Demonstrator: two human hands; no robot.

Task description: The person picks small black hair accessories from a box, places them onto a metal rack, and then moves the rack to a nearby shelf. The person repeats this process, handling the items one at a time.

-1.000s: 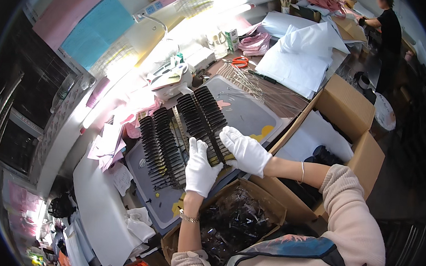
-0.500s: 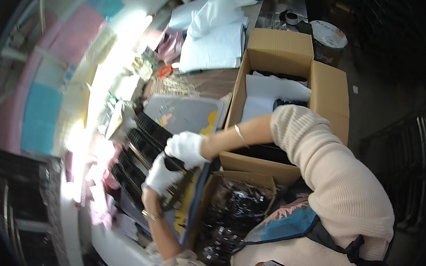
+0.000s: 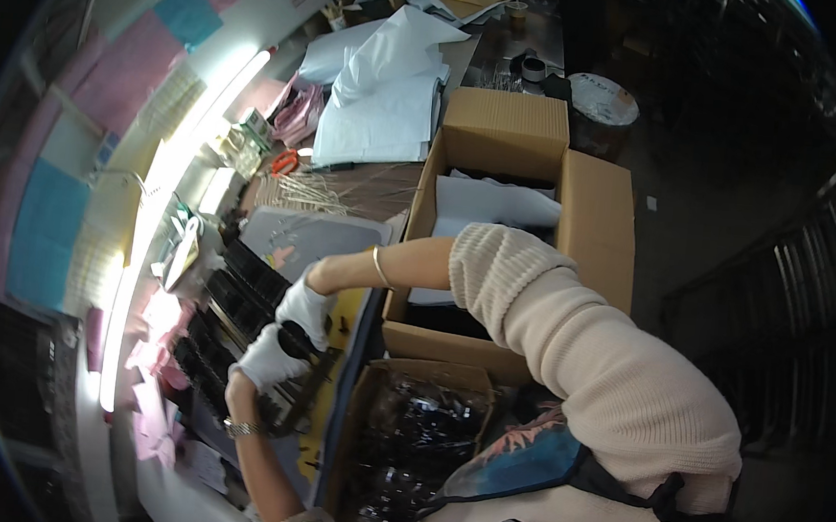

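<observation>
Closest to me, one low brown cardboard box (image 3: 356,403) holds glossy dark pieces (image 3: 414,437), too many to count. Past it come my two white-gloved hands, left (image 3: 268,359) and right (image 3: 304,308), curled against one small black piece (image 3: 296,340) right between them; whether I'm pinching it, I can't tell. Leftward, two banks of black ridged rows (image 3: 200,352) slant down toward me, the lower nearer my left. Farther up the counter (image 3: 384,188): one pair of orange-handled scissors (image 3: 285,161).
</observation>
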